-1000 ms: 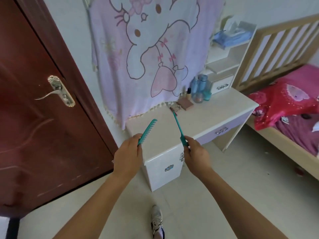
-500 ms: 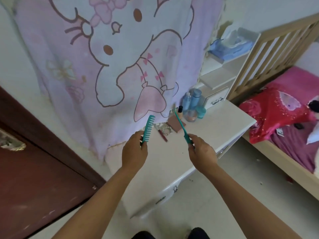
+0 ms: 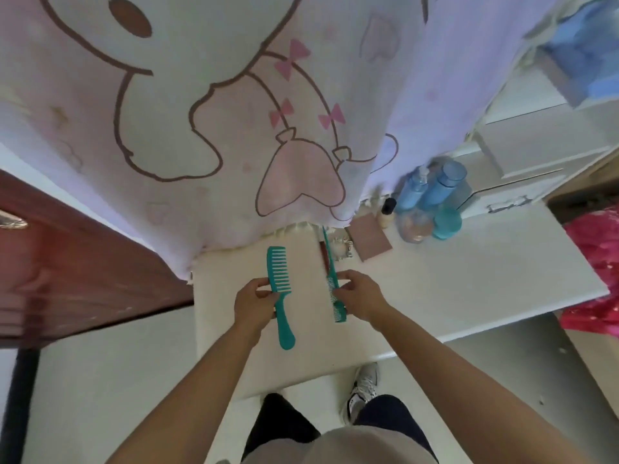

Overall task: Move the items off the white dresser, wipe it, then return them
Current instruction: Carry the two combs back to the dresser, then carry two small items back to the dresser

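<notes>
At frame centre, our left hand (image 3: pixel 256 303) pinches the wide-tooth comb (image 3: pixel 284 326) and our right hand (image 3: pixel 360 296) pinches the tail comb (image 3: pixel 339 311). We hold both flat and parallel at the white dresser's worktop (image 3: pixel 452 279), apparently returning them below the bottles (image 3: pixel 438 185).

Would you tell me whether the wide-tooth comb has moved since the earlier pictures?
Yes. The wide-tooth comb, held by the left hand, has come down from upright to lie flat at the white dresser top.
</notes>
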